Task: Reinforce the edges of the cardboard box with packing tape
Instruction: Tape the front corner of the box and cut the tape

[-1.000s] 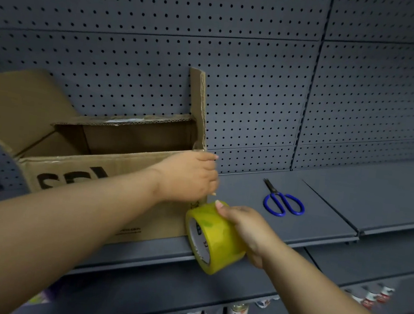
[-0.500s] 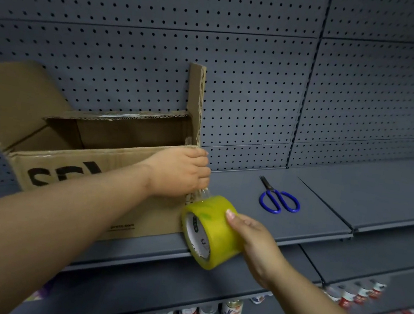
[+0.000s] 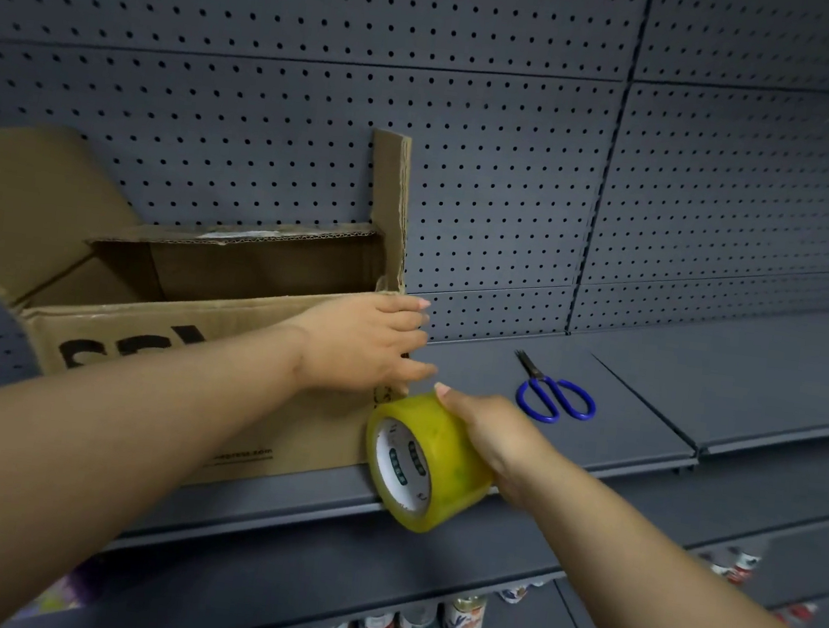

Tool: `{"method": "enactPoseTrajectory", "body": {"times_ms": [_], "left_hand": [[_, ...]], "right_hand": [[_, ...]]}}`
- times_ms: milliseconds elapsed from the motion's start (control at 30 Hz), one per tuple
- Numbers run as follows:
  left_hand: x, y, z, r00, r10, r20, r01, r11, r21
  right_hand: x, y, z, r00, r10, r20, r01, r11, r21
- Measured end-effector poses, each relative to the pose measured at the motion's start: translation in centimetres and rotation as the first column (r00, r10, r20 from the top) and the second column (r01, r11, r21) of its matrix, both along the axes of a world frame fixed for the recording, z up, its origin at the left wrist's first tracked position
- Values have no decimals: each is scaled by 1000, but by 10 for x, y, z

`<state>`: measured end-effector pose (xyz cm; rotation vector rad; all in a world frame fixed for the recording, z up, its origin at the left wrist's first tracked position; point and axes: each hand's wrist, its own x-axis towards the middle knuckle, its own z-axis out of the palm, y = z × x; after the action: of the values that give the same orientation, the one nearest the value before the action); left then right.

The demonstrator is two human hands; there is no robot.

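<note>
Lower now, the yellow roll of packing tape [image 3: 429, 462], clamped in the right hand [image 3: 489, 433], nears the grey shelf [image 3: 596, 427]; left hand [image 3: 373, 342], flattened, presses tape onto the brown cardboard box [image 3: 163, 368] corner, so this edge looks nearly covered.

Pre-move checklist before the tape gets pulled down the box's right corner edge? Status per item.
1. Left hand pressing on the top right corner of the cardboard box: ok.
2. Right hand gripping the tape roll: ok.
3. Roll sits beside the corner edge, low near the shelf front: ok.
4. Tape end stuck to the cardboard under the left hand: cannot tell, the tape is clear and the hand covers it.
5. Scissors on the shelf to the right of the roll, for cutting: ok.
6. Box flaps open, right flap upright, clear of the edge: ok.
</note>
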<state>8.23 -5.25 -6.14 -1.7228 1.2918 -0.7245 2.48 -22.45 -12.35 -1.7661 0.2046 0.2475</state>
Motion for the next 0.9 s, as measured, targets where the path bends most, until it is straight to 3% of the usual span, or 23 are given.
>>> {"method": "enactPoseTrajectory", "body": {"times_ms": [267,400,467,533,633,767,900], "left_hand": [[-6,-4,2,995,47,-85,-52,997,-54],[-6,2,-5,995,-21,-99,-2,974,-225],[-14,8,-3,986,-63,-157,-8,911,-411],[-22,15,2,984,-15,-178,-75,870,-487],[-37,18,12,934,-22,-357,-255,659,-708],[-30,12,15,876,-19,-481,-418,467,-779],[-20,5,20,835,17,-550,-501,437,-747]], "right_hand": [[-6,4,1,997,-72,-17,73,997,17],[-11,5,0,996,-84,-12,84,996,36],[-12,5,0,996,-87,-7,87,995,50],[-13,5,1,996,-92,-15,93,994,61],[-14,6,1,994,-102,-26,103,993,61],[-16,7,2,994,-101,-32,103,992,66],[-19,9,2,994,-109,-24,111,991,77]]}}
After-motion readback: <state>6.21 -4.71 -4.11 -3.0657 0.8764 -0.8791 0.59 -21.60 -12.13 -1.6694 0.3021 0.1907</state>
